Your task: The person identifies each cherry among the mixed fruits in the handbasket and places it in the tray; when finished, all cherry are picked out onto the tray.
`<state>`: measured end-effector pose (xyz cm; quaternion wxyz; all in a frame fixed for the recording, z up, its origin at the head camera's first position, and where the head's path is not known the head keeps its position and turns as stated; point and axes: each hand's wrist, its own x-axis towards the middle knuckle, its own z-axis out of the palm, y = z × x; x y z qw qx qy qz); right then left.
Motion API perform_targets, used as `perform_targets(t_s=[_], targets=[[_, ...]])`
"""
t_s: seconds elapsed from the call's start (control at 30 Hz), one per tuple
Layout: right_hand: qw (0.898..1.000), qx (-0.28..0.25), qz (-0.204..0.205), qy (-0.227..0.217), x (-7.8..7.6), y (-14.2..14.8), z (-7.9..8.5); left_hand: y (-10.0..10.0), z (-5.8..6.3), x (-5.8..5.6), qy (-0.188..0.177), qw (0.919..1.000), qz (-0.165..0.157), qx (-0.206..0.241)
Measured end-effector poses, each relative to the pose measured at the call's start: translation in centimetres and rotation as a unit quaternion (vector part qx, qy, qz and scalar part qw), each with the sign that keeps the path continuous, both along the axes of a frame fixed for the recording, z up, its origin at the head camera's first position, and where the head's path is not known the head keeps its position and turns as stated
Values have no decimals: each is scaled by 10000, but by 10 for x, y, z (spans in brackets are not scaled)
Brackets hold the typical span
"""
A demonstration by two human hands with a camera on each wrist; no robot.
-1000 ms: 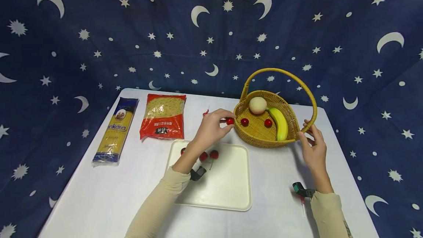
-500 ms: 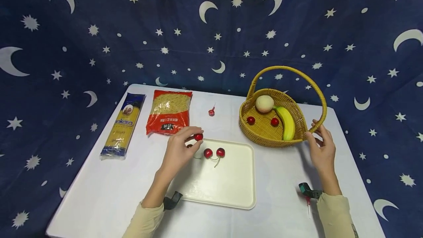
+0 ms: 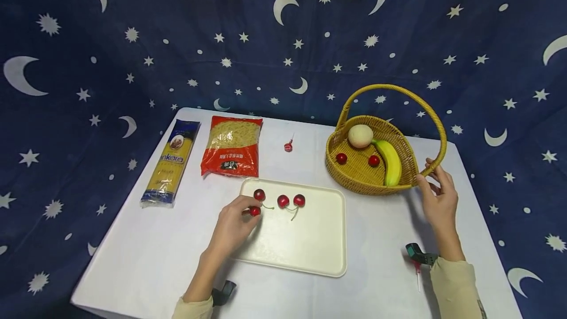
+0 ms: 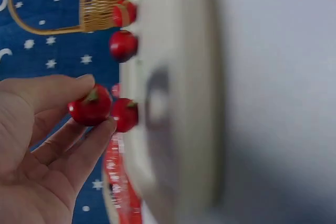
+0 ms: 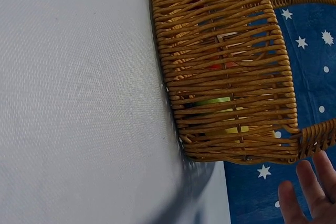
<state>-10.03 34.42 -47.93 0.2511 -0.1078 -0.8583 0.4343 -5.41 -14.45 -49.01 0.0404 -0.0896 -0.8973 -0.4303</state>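
Note:
My left hand (image 3: 235,225) pinches a red cherry (image 4: 90,106) between thumb and fingertips, over the left end of the cream tray (image 3: 301,255). Right beside it on the tray is another cherry (image 3: 259,195). Farther right lie two more cherries with stems, one of them this cherry (image 3: 299,201). My right hand (image 3: 440,198) holds the foot of the handle (image 3: 436,154) of a wicker basket (image 3: 354,186), thumb in front and fingers behind. Inside the basket are a banana (image 3: 390,161), a pale round fruit (image 3: 361,136) and two cherries (image 3: 341,158).
A red bag of pasta (image 3: 232,146) and a blue-and-yellow spaghetti pack (image 3: 170,164) lie at the left. One red-wrapped lollipop (image 3: 288,146) sits behind the tray; another lollipop (image 3: 418,270) is near my right wrist. A star-and-moon cloth (image 3: 266,38) hangs behind the table.
My left hand has moved left and toward me, carrying the cherry from the basket's rim to the tray's left end. The right hand stays at the basket handle. The head view has shifted slightly.

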Motion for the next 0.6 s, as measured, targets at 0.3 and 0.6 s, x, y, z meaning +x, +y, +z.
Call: perform_targets(t_s=[0.3,0.6], targets=[[9999,-96,77,109,-1,1,0,3,-19,2,-207,9948,-70,-991],[10000,-34,35,32,0,2,1,2,-10,-1,221,9955,-351,-857]])
